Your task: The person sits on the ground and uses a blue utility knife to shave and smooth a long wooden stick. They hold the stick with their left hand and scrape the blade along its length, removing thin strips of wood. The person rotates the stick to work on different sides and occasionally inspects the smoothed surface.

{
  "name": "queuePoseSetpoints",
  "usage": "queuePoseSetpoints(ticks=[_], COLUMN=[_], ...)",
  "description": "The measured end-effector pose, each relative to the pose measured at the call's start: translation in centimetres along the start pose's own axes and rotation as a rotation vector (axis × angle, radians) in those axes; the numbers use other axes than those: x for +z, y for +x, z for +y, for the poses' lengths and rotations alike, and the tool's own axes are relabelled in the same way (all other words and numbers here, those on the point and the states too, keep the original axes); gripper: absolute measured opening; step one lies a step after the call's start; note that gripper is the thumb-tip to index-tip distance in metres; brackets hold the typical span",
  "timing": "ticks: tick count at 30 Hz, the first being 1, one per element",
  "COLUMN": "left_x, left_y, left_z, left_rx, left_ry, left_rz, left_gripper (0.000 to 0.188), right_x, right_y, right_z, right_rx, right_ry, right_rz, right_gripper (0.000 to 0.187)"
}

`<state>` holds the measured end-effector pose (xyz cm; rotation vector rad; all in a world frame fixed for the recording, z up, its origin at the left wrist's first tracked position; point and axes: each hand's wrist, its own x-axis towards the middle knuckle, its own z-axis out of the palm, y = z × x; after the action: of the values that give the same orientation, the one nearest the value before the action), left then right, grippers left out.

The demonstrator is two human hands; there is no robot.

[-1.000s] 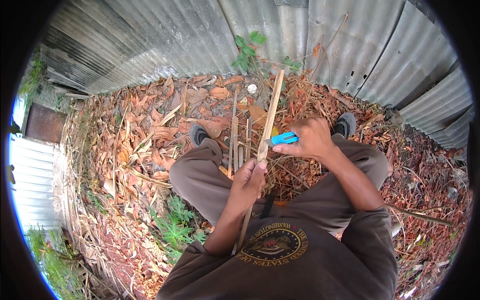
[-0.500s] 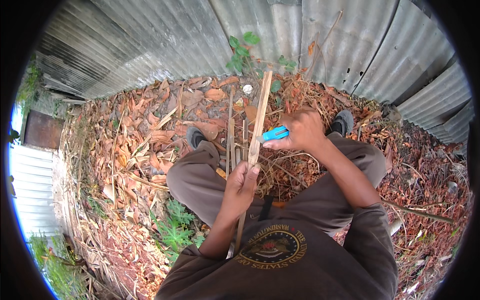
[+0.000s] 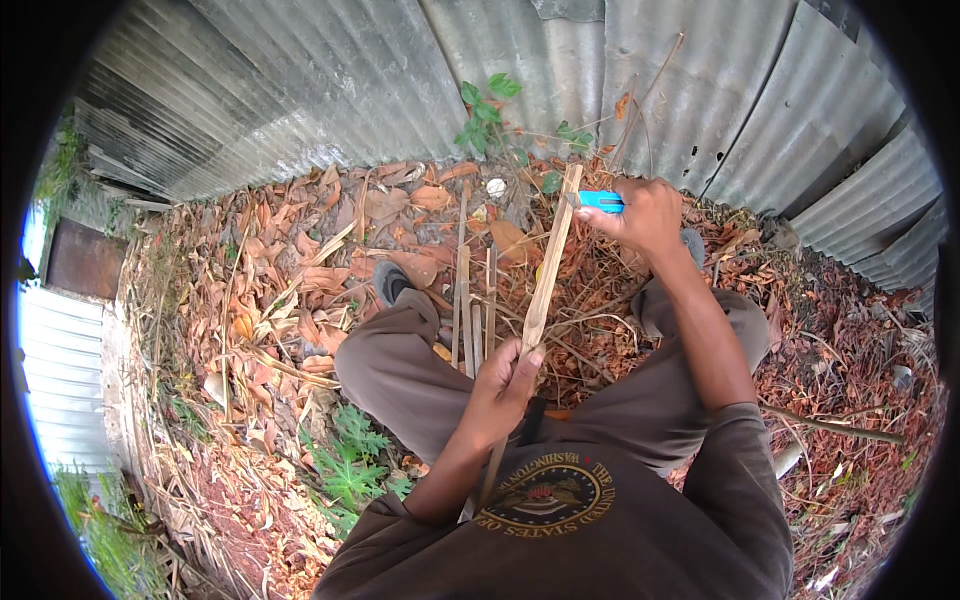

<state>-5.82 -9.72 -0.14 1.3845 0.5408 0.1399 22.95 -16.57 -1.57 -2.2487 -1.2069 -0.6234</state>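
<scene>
My left hand (image 3: 503, 388) is closed round the lower part of a long, split wooden strip (image 3: 546, 280), pale brown with a rough grain. The strip slants up and to the right, away from my body, and its lower end runs down past my wrist. In my right hand (image 3: 650, 218) is a bright blue utility knife (image 3: 601, 201), gripped in a fist. Its front end meets the strip close to the far tip; the blade itself is too small to make out clearly.
Several thin wooden strips (image 3: 464, 300) lie between my legs, left of the held one. Dry leaves (image 3: 300, 255) cover the ground. A corrugated metal fence (image 3: 540, 75) stands ahead, with a small green plant (image 3: 482, 118) at its foot. Another leafy plant (image 3: 352, 450) grows beside my left thigh.
My right hand has slid the knife away from me along the strip, from near its middle to its far tip. The strip and my left hand have shifted right and slightly nearer.
</scene>
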Motion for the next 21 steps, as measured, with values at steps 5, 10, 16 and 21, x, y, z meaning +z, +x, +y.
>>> queuePoseSetpoints(ticks=[5,10,16,21], left_x=[0.1,-1.7,-1.6,-1.2], left_y=[-3.6,-1.5,0.2,1.1], left_z=[0.4,-0.4,1.1,0.5], left_rx=[-0.149,-0.072,-0.038,-0.019], left_ry=[0.019,-0.167,-0.165,-0.136], left_rz=[-0.151,0.065,0.075,0.058], left_gripper=[0.021,0.021,0.021,0.019], right_x=[-1.8,-1.7,-0.9,-0.5], right_y=[2.1,-3.3,-4.1,-2.6], right_z=[4.0,-2.4,-6.5,-4.9], right_rx=[0.543,0.030,-0.255,-0.107], right_ry=[0.073,0.227,0.326,0.223], right_rz=[-0.085,-0.133,-0.210,-0.095], right_gripper=[0.074,0.069,0.067,0.066])
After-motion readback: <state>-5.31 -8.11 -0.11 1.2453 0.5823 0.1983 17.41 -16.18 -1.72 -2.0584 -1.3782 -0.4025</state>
